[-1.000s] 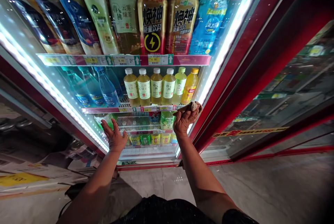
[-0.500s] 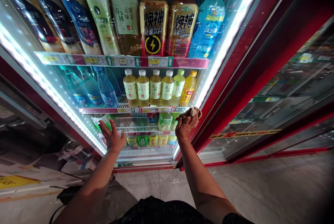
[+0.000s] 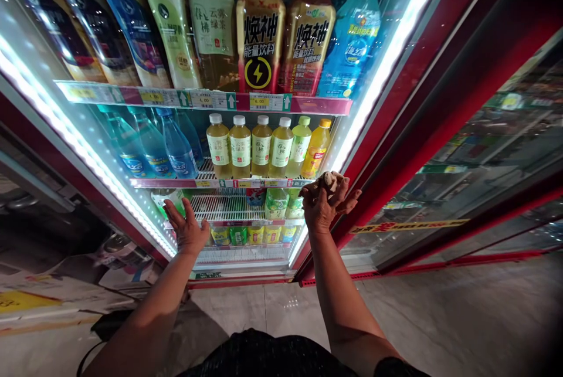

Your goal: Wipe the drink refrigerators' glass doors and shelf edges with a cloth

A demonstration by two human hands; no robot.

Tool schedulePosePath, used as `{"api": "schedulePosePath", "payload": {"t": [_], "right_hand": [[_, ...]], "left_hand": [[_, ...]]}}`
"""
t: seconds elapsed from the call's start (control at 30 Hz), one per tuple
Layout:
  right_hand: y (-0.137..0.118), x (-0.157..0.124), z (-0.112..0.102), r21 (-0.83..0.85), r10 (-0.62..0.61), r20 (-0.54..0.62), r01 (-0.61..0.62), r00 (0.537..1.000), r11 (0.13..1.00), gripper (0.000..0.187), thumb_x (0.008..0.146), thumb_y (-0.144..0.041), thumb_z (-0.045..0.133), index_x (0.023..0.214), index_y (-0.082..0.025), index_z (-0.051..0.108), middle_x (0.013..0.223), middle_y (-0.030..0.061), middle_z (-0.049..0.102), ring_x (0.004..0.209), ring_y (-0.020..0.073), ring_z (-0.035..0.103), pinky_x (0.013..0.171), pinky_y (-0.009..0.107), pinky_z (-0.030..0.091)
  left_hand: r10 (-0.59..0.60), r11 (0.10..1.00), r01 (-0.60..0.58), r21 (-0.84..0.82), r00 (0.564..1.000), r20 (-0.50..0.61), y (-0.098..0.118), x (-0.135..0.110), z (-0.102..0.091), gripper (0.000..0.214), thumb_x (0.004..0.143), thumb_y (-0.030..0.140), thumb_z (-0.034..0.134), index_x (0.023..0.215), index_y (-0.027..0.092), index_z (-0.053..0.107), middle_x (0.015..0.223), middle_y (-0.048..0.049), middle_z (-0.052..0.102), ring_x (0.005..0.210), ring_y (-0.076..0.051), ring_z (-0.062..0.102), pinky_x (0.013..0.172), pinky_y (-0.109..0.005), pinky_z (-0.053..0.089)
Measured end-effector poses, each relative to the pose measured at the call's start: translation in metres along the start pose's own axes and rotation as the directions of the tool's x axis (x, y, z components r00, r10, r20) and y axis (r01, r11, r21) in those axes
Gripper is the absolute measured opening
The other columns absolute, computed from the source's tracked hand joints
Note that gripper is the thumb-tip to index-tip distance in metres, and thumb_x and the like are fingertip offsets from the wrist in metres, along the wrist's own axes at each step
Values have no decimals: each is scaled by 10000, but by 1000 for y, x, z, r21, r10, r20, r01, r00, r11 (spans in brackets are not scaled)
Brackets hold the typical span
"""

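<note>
Showing beige on the cloth [image 3: 328, 178], yellow on the bottle [image 3: 315, 151] at the right edge of the middle shelf [image 3: 259, 183].

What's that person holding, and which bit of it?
The right hand holds what looks like a crumpled cloth; it's too bunched up to tell which part. The left hand holds nothing.

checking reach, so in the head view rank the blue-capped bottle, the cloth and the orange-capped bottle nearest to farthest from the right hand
1. Cloth, in the right hand
2. Orange-capped bottle, right end of second visible shelf
3. Blue-capped bottle, left part of that shelf
</note>
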State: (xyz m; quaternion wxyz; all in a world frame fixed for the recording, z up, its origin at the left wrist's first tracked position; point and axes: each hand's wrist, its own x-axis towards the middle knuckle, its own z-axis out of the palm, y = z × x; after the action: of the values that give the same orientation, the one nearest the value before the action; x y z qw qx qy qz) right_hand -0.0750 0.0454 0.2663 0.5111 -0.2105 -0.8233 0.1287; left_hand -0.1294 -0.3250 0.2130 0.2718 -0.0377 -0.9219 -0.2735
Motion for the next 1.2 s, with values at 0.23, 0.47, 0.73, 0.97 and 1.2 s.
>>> {"api": "schedulePosePath", "payload": {"t": [0.23, 0.47, 0.73, 0.97, 1.2], "right_hand": [[7, 3, 8, -19, -38, -91, 36, 995, 999, 589, 925, -643, 572, 1167, -130, 733, 1322, 265, 587, 1365, 427, 437, 1101, 720, 371], [5, -2, 19, 113, -201, -131, 215, 971, 970, 526, 1016, -370, 475, 1479, -120, 487, 1634, 259, 292, 1573, 384, 213, 1194, 699, 318], [-3, -11, 42, 113, -94, -60, 100, 994, 989, 582, 956, -264, 451, 1529, -165, 470, 1705, 224, 185, 1613, 433, 30, 1167, 779, 256], [19, -14, 41, 104, -294, -200, 319, 935, 942, 717, 976, -214, 457, 1641, -187, 191, 1652, 248, 321, 1620, 351, 132, 1178, 751, 296], [0, -15, 45, 168, -288, -117, 305, 950, 937, 439, 970, -205, 462, 1387, -225, 599, 1632, 174, 407, 1633, 333, 59, 1204, 741, 232]], "left_hand": [[-18, 1000, 18, -22, 1000, 4, 0, 0, -1, 1068, 797, 237, 683, 1660, 94, 70, 1681, -237, -280, 1574, -377, -267, 1295, -613, -21], [-28, 999, 28, -28, 1000, 0, 3, 0, -2, 1077, 788, 231, 685, 1664, 104, 71, 1688, -216, -281, 1575, -385, -260, 1297, -610, -25], [-48, 998, 47, -43, 999, -21, 4, 1, 4, 1138, 726, 190, 694, 1665, 128, 54, 1691, -211, -277, 1572, -405, -258, 1280, -651, -19], [-59, 997, 57, -55, 998, -26, 7, 1, 6, 1166, 695, 157, 701, 1661, 117, 48, 1687, -239, -263, 1567, -430, -255, 1264, -687, -14], [-61, 996, 60, -61, 998, -24, 4, 1, 7, 1168, 687, 152, 704, 1662, 107, 62, 1690, -233, -260, 1573, -410, -252, 1277, -648, -30]]}}
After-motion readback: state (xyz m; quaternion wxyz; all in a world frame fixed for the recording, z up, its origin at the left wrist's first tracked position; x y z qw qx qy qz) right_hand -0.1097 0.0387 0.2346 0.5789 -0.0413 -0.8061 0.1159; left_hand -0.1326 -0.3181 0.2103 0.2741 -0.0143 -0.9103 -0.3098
